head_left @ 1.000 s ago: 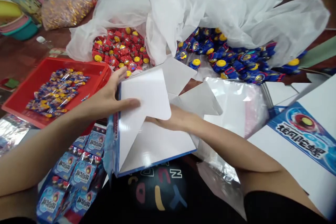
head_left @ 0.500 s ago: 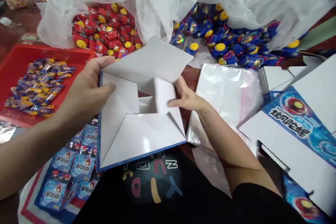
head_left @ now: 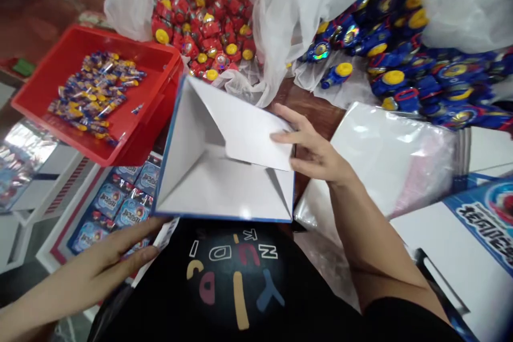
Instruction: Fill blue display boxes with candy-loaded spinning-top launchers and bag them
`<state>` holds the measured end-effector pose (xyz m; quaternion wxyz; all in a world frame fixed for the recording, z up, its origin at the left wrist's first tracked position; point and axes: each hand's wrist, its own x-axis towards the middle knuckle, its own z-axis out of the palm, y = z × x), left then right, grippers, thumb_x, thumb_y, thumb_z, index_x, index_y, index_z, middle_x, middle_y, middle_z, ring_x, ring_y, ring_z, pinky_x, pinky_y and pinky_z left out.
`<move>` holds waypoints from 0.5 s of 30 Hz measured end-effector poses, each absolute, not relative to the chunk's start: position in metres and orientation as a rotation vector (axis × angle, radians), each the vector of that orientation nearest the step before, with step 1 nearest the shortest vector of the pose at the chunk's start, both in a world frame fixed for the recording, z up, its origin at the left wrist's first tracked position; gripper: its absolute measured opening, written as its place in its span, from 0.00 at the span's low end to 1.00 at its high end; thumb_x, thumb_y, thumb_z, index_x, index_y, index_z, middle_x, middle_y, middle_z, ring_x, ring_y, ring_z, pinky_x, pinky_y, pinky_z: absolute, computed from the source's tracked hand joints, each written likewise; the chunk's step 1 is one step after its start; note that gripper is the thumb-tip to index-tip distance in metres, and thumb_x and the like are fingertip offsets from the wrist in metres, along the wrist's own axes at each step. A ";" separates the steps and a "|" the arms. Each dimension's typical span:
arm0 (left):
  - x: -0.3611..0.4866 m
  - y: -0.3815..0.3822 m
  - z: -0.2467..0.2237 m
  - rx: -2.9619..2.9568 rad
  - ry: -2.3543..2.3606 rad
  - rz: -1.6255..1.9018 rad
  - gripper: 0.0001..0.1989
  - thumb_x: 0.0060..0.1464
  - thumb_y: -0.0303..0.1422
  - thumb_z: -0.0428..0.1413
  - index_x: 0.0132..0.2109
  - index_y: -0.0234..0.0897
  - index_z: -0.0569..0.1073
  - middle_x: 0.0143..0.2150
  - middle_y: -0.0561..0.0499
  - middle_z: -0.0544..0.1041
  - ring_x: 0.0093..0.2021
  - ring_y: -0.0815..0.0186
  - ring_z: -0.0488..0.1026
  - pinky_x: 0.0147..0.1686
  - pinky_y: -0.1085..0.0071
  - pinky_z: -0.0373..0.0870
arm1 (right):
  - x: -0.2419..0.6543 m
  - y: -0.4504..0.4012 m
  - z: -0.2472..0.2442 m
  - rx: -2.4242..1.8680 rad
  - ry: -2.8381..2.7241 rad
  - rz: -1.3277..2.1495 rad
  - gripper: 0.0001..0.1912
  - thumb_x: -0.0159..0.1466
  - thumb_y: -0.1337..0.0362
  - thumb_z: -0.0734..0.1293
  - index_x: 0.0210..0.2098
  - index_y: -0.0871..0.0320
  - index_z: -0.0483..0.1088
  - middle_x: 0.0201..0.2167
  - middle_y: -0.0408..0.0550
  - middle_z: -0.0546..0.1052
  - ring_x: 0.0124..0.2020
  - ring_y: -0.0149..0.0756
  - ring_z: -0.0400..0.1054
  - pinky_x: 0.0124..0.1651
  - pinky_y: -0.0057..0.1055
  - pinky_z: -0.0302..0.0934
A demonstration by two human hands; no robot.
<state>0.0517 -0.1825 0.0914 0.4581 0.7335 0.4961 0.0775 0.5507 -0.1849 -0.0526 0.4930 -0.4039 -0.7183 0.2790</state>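
White cardboard lines the blue-edged box [head_left: 224, 192] before you; your left hand [head_left: 100, 272], thumb and fingers parted, is by its near left corner, your right hand [head_left: 318, 155] touches the far flap [head_left: 252, 131] with spread fingers, and I cannot tell whether either clamps. Beyond, bare red-brown surface [head_left: 318, 109] gives narrow room, the red tray [head_left: 146, 64] close left.

Place: you are in what looks like a packing workshop
Red toys [head_left: 208, 29]: heaped in bulk ahead of you
Blue toys [head_left: 425, 85]: another loose heap beside them
Printed boxes [head_left: 132, 211]: many alike, at your left
Clear plastic [head_left: 393, 155]: piled at your right
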 end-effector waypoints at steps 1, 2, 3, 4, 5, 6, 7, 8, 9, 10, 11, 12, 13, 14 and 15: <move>0.052 -0.187 0.081 1.755 1.186 0.147 0.41 0.52 0.39 0.72 0.72 0.59 0.72 0.70 0.52 0.75 0.68 0.44 0.76 0.58 0.56 0.83 | 0.551 -0.181 -0.043 -0.963 -1.812 0.731 0.30 0.67 0.38 0.71 0.63 0.42 0.75 0.81 0.45 0.53 0.82 0.58 0.47 0.81 0.58 0.44; 0.059 -0.190 0.071 1.692 1.132 0.179 0.45 0.55 0.40 0.70 0.77 0.58 0.65 0.76 0.51 0.67 0.74 0.44 0.68 0.64 0.53 0.79 | 0.549 -0.177 -0.034 -0.982 -1.841 0.761 0.31 0.68 0.32 0.67 0.58 0.46 0.79 0.80 0.47 0.56 0.81 0.60 0.49 0.80 0.60 0.44; 0.070 -0.191 0.060 1.610 1.070 0.300 0.48 0.55 0.40 0.71 0.79 0.57 0.60 0.80 0.50 0.61 0.78 0.45 0.62 0.70 0.52 0.74 | 0.544 -0.172 -0.026 -1.039 -1.825 0.755 0.35 0.67 0.28 0.63 0.52 0.49 0.81 0.77 0.51 0.60 0.79 0.62 0.53 0.79 0.62 0.46; 0.085 -0.190 0.050 1.506 1.006 0.494 0.49 0.54 0.41 0.73 0.78 0.55 0.62 0.80 0.48 0.60 0.79 0.46 0.60 0.73 0.53 0.70 | 0.536 -0.168 -0.020 -1.129 -1.779 0.722 0.38 0.67 0.25 0.60 0.45 0.52 0.80 0.72 0.56 0.66 0.75 0.61 0.59 0.76 0.62 0.50; 0.103 -0.188 0.040 1.391 0.939 0.685 0.47 0.52 0.43 0.75 0.75 0.53 0.67 0.78 0.46 0.64 0.79 0.47 0.61 0.74 0.54 0.68 | 0.526 -0.163 -0.014 -1.235 -1.711 0.676 0.40 0.65 0.24 0.60 0.39 0.54 0.77 0.64 0.59 0.72 0.69 0.60 0.65 0.72 0.60 0.56; 0.121 -0.183 0.032 1.279 0.889 0.855 0.44 0.49 0.48 0.76 0.71 0.50 0.72 0.75 0.45 0.69 0.76 0.48 0.65 0.73 0.56 0.70 | 0.514 -0.160 -0.011 -1.342 -1.637 0.632 0.39 0.63 0.23 0.63 0.35 0.55 0.73 0.55 0.58 0.75 0.61 0.57 0.70 0.66 0.57 0.61; 0.139 -0.178 0.026 1.176 0.860 0.977 0.41 0.47 0.53 0.76 0.65 0.47 0.77 0.70 0.44 0.74 0.73 0.47 0.69 0.71 0.57 0.72 | 0.502 -0.156 -0.009 -1.438 -1.576 0.597 0.38 0.59 0.23 0.67 0.33 0.54 0.68 0.46 0.55 0.75 0.53 0.53 0.71 0.60 0.54 0.65; 0.155 -0.172 0.021 1.092 0.852 1.059 0.40 0.44 0.57 0.76 0.61 0.45 0.79 0.65 0.43 0.78 0.70 0.47 0.73 0.69 0.58 0.75 | 0.491 -0.153 -0.008 -1.520 -1.533 0.563 0.38 0.55 0.24 0.72 0.34 0.53 0.64 0.40 0.51 0.73 0.47 0.50 0.70 0.55 0.50 0.66; 0.169 -0.167 0.018 1.036 0.864 1.106 0.39 0.42 0.58 0.76 0.57 0.44 0.80 0.61 0.43 0.81 0.67 0.46 0.76 0.65 0.58 0.78 | 0.481 -0.150 -0.009 -1.588 -1.509 0.525 0.38 0.52 0.26 0.76 0.35 0.52 0.62 0.38 0.48 0.72 0.43 0.47 0.68 0.53 0.48 0.66; 0.180 -0.164 0.016 1.005 0.885 1.121 0.39 0.41 0.58 0.77 0.55 0.43 0.81 0.57 0.43 0.83 0.64 0.46 0.78 0.62 0.59 0.81 | 0.473 -0.147 -0.011 -1.644 -1.497 0.473 0.38 0.51 0.29 0.78 0.36 0.52 0.61 0.38 0.47 0.71 0.42 0.47 0.67 0.52 0.48 0.65; 0.189 -0.161 0.016 0.997 0.906 1.122 0.39 0.39 0.56 0.78 0.54 0.42 0.81 0.54 0.43 0.84 0.61 0.46 0.80 0.59 0.60 0.82 | 0.469 -0.145 -0.013 -1.691 -1.485 0.403 0.37 0.52 0.32 0.79 0.37 0.52 0.61 0.40 0.48 0.71 0.44 0.47 0.66 0.54 0.49 0.64; 0.196 -0.159 0.017 1.007 0.918 1.126 0.38 0.38 0.54 0.79 0.54 0.41 0.82 0.51 0.44 0.85 0.58 0.48 0.82 0.56 0.62 0.83 | 0.466 -0.144 -0.017 -1.730 -1.467 0.327 0.36 0.53 0.34 0.80 0.37 0.52 0.61 0.42 0.49 0.71 0.46 0.49 0.65 0.56 0.50 0.62; 0.201 -0.158 0.019 1.024 0.921 1.131 0.37 0.38 0.52 0.80 0.53 0.41 0.82 0.50 0.44 0.85 0.55 0.49 0.83 0.54 0.63 0.84 | 0.467 -0.144 -0.021 -1.755 -1.446 0.260 0.34 0.55 0.36 0.79 0.38 0.52 0.60 0.44 0.50 0.71 0.48 0.50 0.64 0.58 0.52 0.60; 0.204 -0.158 0.021 1.046 0.914 1.134 0.36 0.39 0.50 0.80 0.54 0.41 0.82 0.49 0.44 0.85 0.54 0.50 0.83 0.54 0.63 0.84 | 0.470 -0.145 -0.024 -1.758 -1.427 0.222 0.33 0.57 0.36 0.79 0.37 0.52 0.60 0.45 0.51 0.71 0.49 0.50 0.64 0.60 0.53 0.59; 0.205 -0.158 0.024 1.075 0.902 1.138 0.36 0.40 0.49 0.80 0.54 0.41 0.82 0.49 0.44 0.85 0.54 0.51 0.83 0.55 0.62 0.84 | 0.474 -0.149 -0.027 -1.733 -1.416 0.226 0.33 0.58 0.35 0.78 0.37 0.52 0.60 0.45 0.51 0.70 0.48 0.50 0.63 0.59 0.52 0.59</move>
